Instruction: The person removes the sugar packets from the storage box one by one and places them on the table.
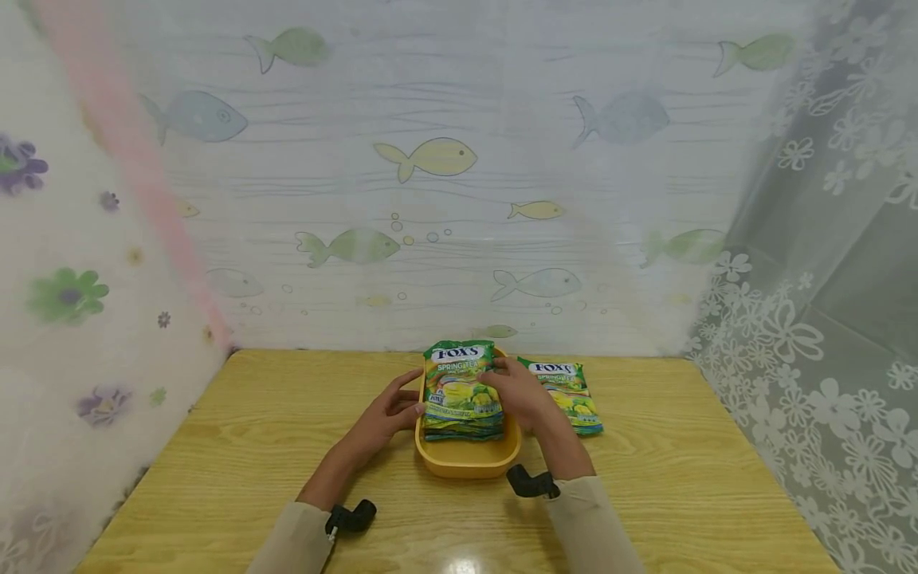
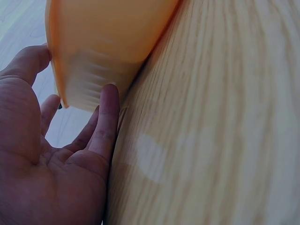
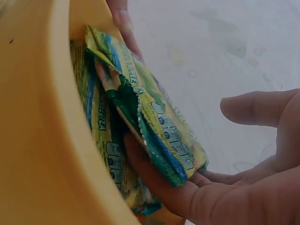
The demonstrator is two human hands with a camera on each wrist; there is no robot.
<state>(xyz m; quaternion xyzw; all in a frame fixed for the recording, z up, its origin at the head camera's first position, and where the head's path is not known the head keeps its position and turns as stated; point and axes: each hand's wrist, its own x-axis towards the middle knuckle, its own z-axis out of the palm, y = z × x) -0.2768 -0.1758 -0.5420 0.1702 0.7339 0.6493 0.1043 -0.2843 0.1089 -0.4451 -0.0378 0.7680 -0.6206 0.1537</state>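
Observation:
A yellow plastic basin (image 1: 469, 462) stands on the table and holds a stack of green and yellow candy bags (image 1: 462, 430) printed FOX'S Spring Tea. My left hand (image 1: 387, 410) is at the basin's left side, its thumb at the rim and its other fingers spread along the outer wall (image 2: 117, 37). On the right, my right hand (image 1: 519, 391) has its fingers tucked under the top candy bag (image 3: 154, 112), whose edge tilts up off the bags below. The right thumb (image 3: 253, 108) stands apart from that bag in the right wrist view.
Another FOX'S candy bag (image 1: 574, 406) lies on the wooden table (image 1: 681, 462) just right of the basin, partly behind the right hand. A fish-print sheet (image 1: 445, 239) hangs along the back edge, with flower-print sheets at both sides.

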